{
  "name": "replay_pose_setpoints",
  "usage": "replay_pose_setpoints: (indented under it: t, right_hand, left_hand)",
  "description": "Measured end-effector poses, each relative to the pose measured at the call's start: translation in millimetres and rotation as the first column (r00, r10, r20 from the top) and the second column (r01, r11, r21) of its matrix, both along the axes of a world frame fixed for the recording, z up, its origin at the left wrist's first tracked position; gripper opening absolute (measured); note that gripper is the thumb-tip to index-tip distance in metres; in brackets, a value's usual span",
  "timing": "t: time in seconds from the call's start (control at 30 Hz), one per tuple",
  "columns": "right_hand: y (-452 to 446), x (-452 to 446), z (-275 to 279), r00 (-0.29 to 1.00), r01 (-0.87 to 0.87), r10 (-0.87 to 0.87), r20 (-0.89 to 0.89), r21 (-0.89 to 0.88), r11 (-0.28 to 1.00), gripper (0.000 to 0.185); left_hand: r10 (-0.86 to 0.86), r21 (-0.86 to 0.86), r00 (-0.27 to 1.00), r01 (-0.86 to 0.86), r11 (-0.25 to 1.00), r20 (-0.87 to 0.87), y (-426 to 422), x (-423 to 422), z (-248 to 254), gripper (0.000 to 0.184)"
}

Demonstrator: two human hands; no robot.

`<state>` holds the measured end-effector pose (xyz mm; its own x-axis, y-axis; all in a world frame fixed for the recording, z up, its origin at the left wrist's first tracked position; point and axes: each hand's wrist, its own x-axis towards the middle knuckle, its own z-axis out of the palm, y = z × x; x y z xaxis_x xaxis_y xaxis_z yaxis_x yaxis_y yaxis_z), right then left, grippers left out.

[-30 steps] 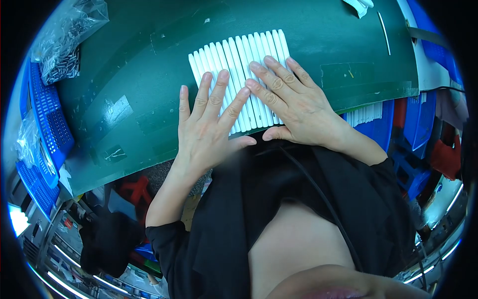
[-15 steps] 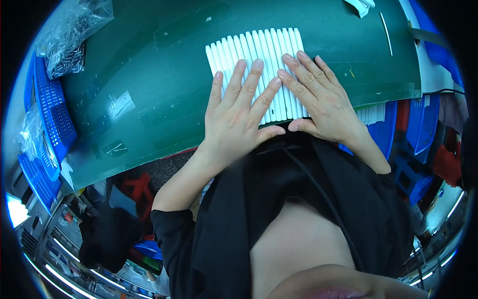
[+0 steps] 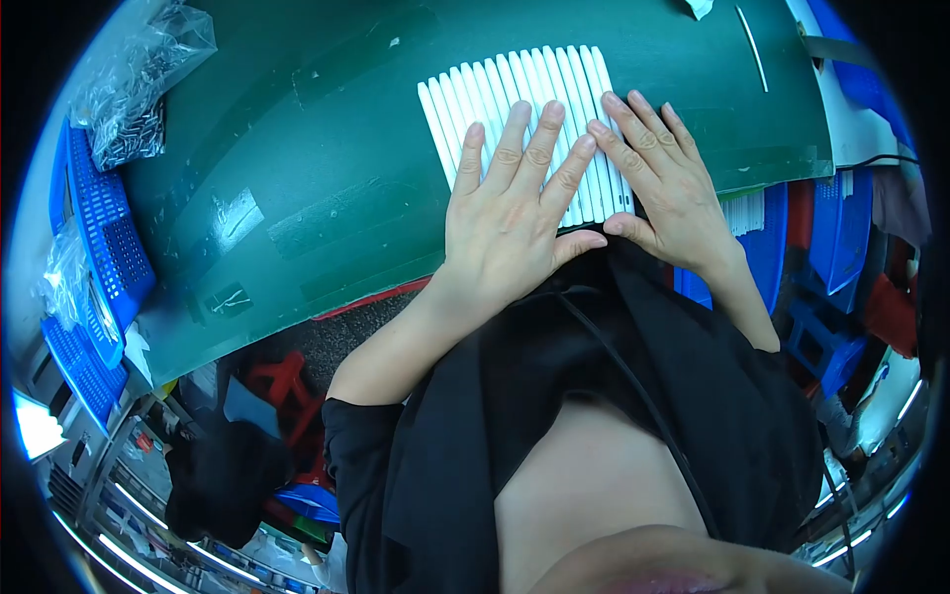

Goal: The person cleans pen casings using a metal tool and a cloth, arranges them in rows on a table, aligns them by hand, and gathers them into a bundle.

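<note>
A row of several slim white pen-like sticks (image 3: 505,84) lies side by side at the near edge of the green table (image 3: 336,129). Across the left and middle part of the row my left hand (image 3: 505,213) rests flat with its fingers spread. My right hand (image 3: 668,183) lies open at the row's right end, its fingertips on or beside the last sticks. Both thumbs point toward each other below the row's near ends. The middle of several sticks is hidden under the fingers.
At the left edge stand blue perforated baskets (image 3: 109,218) and a clear bag of small metal parts (image 3: 139,109). A thin white rod (image 3: 752,49) lies at the far right. Below the table's right side, a blue bin (image 3: 757,238) holds white sticks.
Both hands and the row of sticks have shifted a little to the right in view. My left hand reaches further across the row. Both hands stay open.
</note>
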<state>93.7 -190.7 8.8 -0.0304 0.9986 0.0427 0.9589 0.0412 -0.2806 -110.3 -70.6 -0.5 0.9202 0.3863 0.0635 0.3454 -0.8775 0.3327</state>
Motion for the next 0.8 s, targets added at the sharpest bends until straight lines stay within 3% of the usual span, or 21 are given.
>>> replay_pose_setpoints:
  t: [0.27,0.43,0.6,0.8]
  right_hand:
    - [-13.4,10.2,-3.7,0.997,0.074,-0.074,0.007,0.052,0.996,0.083]
    - [-11.2,-10.4,-2.9,0.999,0.036,-0.036,-0.003,0.097,0.995,0.084]
    - [-8.3,-40.4,-1.7,0.996,-0.079,0.081,-0.037,0.062,0.995,0.084]
    - [-18.5,-41.0,-6.2,0.999,-0.05,0.051,-0.011,0.022,0.998,0.087]
  left_hand:
    - [-0.03,0.005,0.999,0.029,1.0,0.045,-11.2,19.7,1.3,0.094]
    - [-0.092,0.008,0.99,0.092,0.996,0.104,-8.0,-12.2,7.1,0.087]
    - [-0.048,0.012,0.999,0.048,0.999,-0.014,-5.3,-62.8,3.6,0.086]
    - [-0.087,0.033,0.99,0.091,0.995,-0.107,-12.5,-48.9,7.2,0.09]
